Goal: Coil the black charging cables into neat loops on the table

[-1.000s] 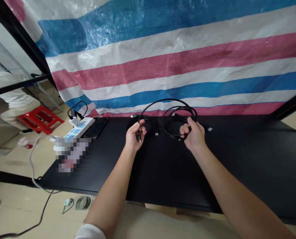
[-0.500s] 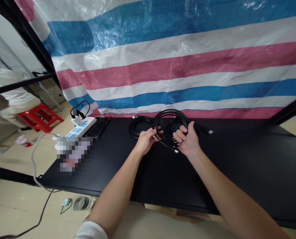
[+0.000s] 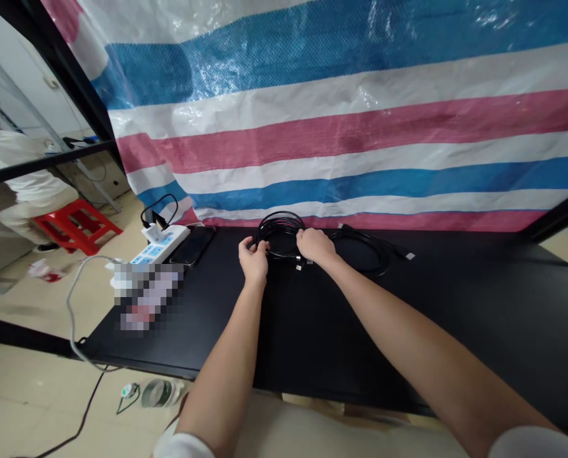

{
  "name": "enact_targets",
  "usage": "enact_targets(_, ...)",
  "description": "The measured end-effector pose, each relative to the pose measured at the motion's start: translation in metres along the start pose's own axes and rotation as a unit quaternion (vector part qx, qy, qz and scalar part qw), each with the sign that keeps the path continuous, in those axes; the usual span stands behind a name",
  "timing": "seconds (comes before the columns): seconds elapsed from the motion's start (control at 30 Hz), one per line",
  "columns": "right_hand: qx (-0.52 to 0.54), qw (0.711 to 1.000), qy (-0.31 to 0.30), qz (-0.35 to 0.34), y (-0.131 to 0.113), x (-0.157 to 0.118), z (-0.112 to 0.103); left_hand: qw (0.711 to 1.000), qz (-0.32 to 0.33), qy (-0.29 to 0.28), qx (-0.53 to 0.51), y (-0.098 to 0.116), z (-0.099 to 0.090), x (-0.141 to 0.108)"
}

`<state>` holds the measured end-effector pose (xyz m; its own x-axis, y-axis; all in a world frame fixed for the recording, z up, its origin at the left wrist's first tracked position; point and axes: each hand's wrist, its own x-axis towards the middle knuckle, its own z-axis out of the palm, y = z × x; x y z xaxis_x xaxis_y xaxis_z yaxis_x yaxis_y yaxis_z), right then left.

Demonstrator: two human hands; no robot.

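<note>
Across the whole background hangs a plastic sheet (image 3: 312, 133) with wide horizontal stripes of blue, white and pinkish red. Below it stretches a long black tabletop (image 3: 455, 305), its back edge running along the bottom of the sheet. Off to the left, beyond a black metal frame (image 3: 45, 163), a person in pale clothing (image 3: 33, 175) sits on a red plastic stool (image 3: 81, 226), the head blurred out.

Two bare forearms reach forward from the lower edge of the view, each with a pale sleeve near the elbow. At the back of the tabletop, near its middle, is a coil of black cable (image 3: 281, 221), held between the hands. The left hand (image 3: 254, 256) has its thumb and fingers curled around the coil's left side. The right hand (image 3: 315, 245), back upward, is clamped on the right side. Whether the coil rests on the surface or sits slightly raised is hard to tell. Just right of the right hand, a second black cable (image 3: 383, 259) lies in a loose loop.

Farther left on the tabletop are a white power strip (image 3: 173, 239) with plugs in it, a dark phone (image 3: 195, 247) lying flat beside it, and a pixelated item (image 3: 152, 299) nearer the front. Smallest are the metal-tipped connectors: one (image 3: 299, 268) just below the held coil, another (image 3: 410, 256) at the second cable's right end.
</note>
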<state>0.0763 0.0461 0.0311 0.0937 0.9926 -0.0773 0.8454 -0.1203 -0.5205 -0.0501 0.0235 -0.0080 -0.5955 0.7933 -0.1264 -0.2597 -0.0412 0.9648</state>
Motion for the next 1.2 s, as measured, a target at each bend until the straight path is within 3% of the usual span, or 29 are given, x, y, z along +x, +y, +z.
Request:
enact_targets(0.13,-0.043,0.998,-0.041,0.022,-0.006,0.001,0.002,0.982,0.099,-0.021,0.158,-0.008,-0.003,0.003)
enact_targets(0.33,-0.114,0.993,0.014,-0.012,0.002,0.001,0.013,0.923,0.184,-0.06,0.333,-0.015,-0.003,-0.005)
enact_targets(0.47,-0.166,0.983,0.026,-0.079,0.009,-0.001,0.017,0.904,0.246,-0.151,0.316,-0.013,-0.003,-0.01)
enact_targets(0.57,-0.172,0.975,0.066,-0.124,0.016,0.001,0.022,0.905,0.209,-0.255,0.269,-0.012,-0.003,-0.011)
enact_targets(0.63,-0.158,0.974,0.092,-0.137,0.022,0.004,0.026,0.906,0.182,-0.284,0.256,-0.012,-0.003,-0.011)
enact_targets(0.8,-0.102,0.965,0.161,-0.179,0.043,0.01,0.029,0.881,0.241,-0.282,0.295,-0.012,-0.005,-0.01)
enact_targets(0.93,-0.053,0.956,0.214,-0.194,0.07,0.01,0.017,0.864,0.275,-0.265,0.327,-0.011,-0.003,-0.015)
enact_targets(1.1,0.001,0.948,0.28,-0.149,0.113,0.006,-0.006,0.863,0.274,-0.284,0.315,-0.009,0.0,-0.02)
enact_targets(1.2,0.023,0.952,0.294,-0.082,0.133,-0.001,-0.02,0.853,0.299,-0.283,0.321,-0.012,0.0,-0.02)
